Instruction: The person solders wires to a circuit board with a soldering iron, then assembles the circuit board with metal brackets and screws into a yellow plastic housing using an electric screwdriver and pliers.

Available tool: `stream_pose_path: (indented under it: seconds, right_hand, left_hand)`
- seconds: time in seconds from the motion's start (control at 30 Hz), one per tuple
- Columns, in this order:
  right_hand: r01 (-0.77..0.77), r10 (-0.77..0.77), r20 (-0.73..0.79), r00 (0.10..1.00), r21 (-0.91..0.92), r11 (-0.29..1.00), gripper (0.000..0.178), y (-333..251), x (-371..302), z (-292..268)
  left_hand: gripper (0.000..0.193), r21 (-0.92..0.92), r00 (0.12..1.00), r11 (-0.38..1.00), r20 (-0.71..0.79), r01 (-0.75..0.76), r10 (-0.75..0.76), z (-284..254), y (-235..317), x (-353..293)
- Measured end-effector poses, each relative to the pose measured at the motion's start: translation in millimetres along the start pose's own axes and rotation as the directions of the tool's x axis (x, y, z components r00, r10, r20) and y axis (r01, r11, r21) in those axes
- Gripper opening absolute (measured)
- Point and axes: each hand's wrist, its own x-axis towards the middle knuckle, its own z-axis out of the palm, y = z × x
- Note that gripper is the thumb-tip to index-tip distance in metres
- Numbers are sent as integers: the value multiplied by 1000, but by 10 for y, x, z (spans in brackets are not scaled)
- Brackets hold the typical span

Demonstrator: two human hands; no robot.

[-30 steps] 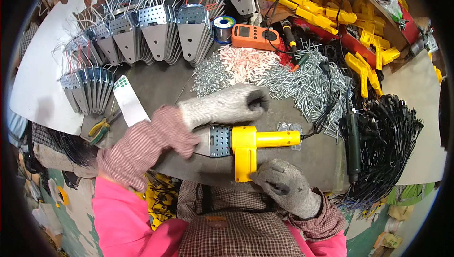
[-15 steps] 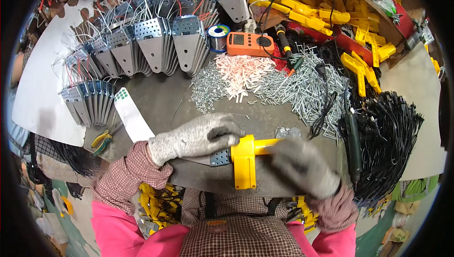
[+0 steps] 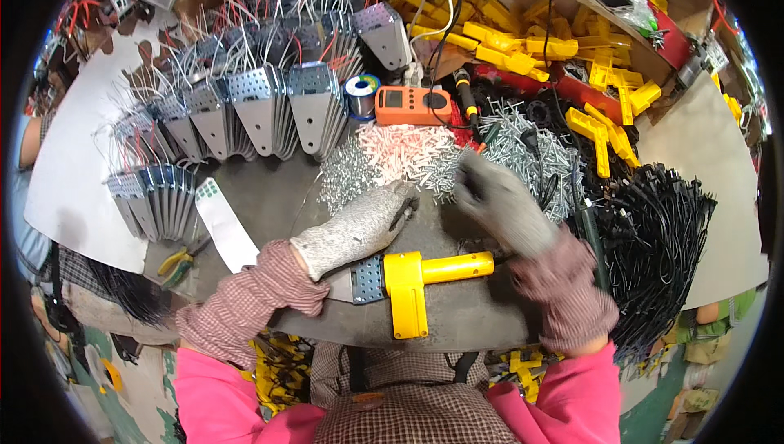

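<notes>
A T-shaped yellow plastic handle (image 3: 406,295) lies on the dark worktop, fitted against the perforated end of a grey metal plate (image 3: 368,280). My left hand (image 3: 357,229), in a grey knit glove, is just above the plate with its fingers curled together; whether anything is in them is hidden. Over the near edge of the pile of silver screws (image 3: 523,146) is my gloved right hand (image 3: 505,205), apart from the handle. Its fingers are bent and closed, and what they may pinch is too small to see. Pale pink sleeves (image 3: 404,148) and small nuts (image 3: 347,178) lie heaped beyond my left hand.
Stacked metal plates with wires (image 3: 314,109) stand at the far left. A solder spool (image 3: 360,98), orange meter (image 3: 414,107) and screwdriver (image 3: 466,94) sit behind the heaps. Yellow handle parts (image 3: 600,138) and bundled black cables (image 3: 657,240) crowd the right; pliers (image 3: 177,264) lie left.
My right hand has left the end of the yellow handle and moved up to the screws. My left hand has come off the handle's top edge, and the handle now rests untouched by the right hand.
</notes>
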Motion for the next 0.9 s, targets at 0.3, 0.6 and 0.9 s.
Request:
stream_pose_path:
  seconds: [0.3,0.6,0.9]
  right_hand:
    - [-129,125,-152,981,-21,991,15,-56,-1266,157]
    - [67,-27,272,962,-137,988,27,-95,-1494,194]
    - [170,19,424,905,-404,899,44,-170,-1435,153]
  left_hand:
    - [31,-359,968,928,183,-99,174,237,596,298]
    - [32,-225,919,944,261,-240,295,269,590,321]
    - [47,-123,934,971,273,-202,229,289,673,-24]
